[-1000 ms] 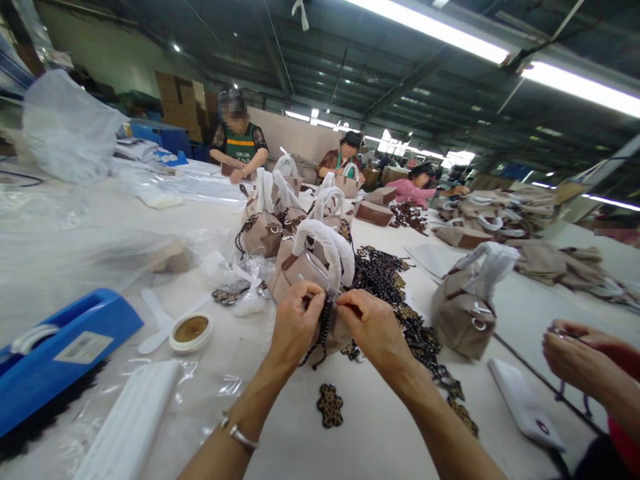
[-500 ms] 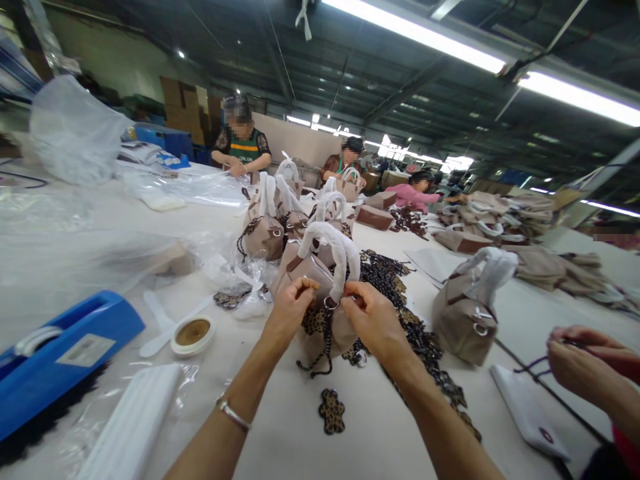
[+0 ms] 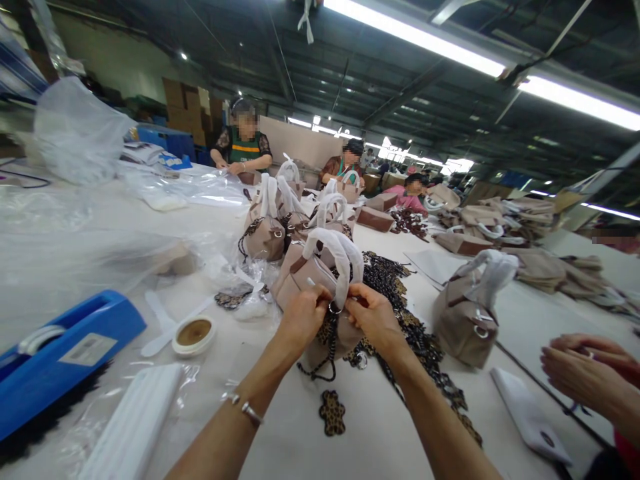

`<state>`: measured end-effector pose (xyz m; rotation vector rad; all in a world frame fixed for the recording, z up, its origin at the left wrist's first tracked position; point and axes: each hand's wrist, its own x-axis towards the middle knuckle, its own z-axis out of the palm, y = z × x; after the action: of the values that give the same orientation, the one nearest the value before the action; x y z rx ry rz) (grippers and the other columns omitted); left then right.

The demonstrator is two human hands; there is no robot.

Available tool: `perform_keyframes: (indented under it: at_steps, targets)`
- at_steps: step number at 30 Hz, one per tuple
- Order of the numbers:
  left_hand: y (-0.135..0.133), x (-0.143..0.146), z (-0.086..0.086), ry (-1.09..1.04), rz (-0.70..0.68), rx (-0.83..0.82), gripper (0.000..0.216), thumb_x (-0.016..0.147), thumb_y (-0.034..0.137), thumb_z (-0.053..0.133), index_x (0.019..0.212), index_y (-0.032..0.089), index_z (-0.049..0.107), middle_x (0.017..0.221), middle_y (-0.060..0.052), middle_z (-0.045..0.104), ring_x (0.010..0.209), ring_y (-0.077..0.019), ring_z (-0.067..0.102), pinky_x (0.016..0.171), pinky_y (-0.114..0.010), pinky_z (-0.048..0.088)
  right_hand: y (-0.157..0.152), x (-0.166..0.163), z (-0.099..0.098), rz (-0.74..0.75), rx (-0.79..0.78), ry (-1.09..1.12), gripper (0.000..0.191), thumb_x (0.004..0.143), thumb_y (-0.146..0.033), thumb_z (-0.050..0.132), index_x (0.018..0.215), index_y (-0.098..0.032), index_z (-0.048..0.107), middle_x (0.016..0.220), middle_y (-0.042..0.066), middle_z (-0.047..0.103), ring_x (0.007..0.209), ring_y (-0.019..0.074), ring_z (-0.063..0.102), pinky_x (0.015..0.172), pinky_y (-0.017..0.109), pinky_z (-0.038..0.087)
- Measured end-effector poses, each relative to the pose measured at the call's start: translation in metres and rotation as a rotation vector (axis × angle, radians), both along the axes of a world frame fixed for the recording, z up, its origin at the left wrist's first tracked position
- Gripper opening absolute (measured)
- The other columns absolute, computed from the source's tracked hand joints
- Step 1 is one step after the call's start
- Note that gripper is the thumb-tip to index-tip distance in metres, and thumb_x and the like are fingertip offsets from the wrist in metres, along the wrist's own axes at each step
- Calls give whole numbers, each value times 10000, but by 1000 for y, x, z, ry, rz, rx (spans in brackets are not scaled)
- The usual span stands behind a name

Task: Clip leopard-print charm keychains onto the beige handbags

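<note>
A beige handbag [image 3: 295, 277] with white-wrapped handles stands in front of me. My left hand [image 3: 304, 315] is closed in a pinch beside the bag's metal ring [image 3: 335, 307]. On the ring's other side, the fingers of my right hand [image 3: 371, 312] are pinched together too. What either hand grips is hidden by the fingers. Below the ring hangs a leopard-print charm [image 3: 326, 328] with a dark braided cord [image 3: 320, 375], partly behind my left hand. A loose leopard-print bear piece [image 3: 333, 413] lies on the table nearer to me.
Dark cords and leopard charms [image 3: 400, 320] are heaped at right, before another handbag [image 3: 465, 320]. More bags [image 3: 265, 233] stand behind. A blue tape dispenser [image 3: 75, 360] and tape roll [image 3: 194, 335] lie left. A co-worker's hands [image 3: 590, 373] are at far right, near a white phone-like object [image 3: 530, 417].
My left hand has moved right and slightly down, closer to the ring. The bag has shifted a little. At right, the co-worker's hands have changed position.
</note>
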<state>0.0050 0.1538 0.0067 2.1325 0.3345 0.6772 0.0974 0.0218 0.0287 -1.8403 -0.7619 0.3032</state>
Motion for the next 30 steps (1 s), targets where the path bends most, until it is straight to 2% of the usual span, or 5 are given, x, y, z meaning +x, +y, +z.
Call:
perform_keyframes:
  at_steps: [6, 13, 17, 23, 30]
  targets:
    - [1, 0, 1, 119, 79, 144, 224, 792, 96, 490, 834, 199, 685, 842, -82, 723, 830, -236, 657, 754, -319, 430, 1, 0, 2, 22, 43, 71, 201, 717, -288, 592, 869, -181, 671, 629, -37, 608, 453, 88, 472, 438, 205, 366]
    - [2, 5, -3, 63, -46, -118, 139, 762, 158, 522, 720, 188, 650, 698, -32, 654, 720, -195, 595, 690, -289, 412, -2, 0, 2, 20, 27, 51, 221, 724, -277, 578, 892, -174, 678, 577, -48, 572, 452, 90, 472, 431, 196, 359]
    - [-2, 9, -3, 63, -120, -251, 151, 787, 234, 516, 704, 168, 624, 631, 7, 614, 604, -146, 557, 572, -237, 416, -2, 3, 0, 57, 39, 31, 249, 724, -249, 553, 925, -176, 682, 695, -29, 631, 476, 86, 492, 439, 194, 376]
    - [-12, 13, -6, 30, 25, -333, 133, 774, 173, 514, 651, 185, 564, 597, 29, 575, 603, -137, 536, 568, -233, 387, -3, 5, -1, 68, -1, 16, 245, 758, -251, 533, 946, -186, 677, 494, -70, 505, 445, 98, 454, 434, 189, 326]
    - [-28, 14, -8, -14, 147, -391, 135, 834, 181, 454, 744, 187, 555, 705, -7, 614, 683, -162, 572, 640, -268, 405, -5, 5, -2, 143, 75, 57, 316, 768, -249, 560, 1072, -197, 633, 622, -54, 579, 467, 85, 455, 456, 196, 331]
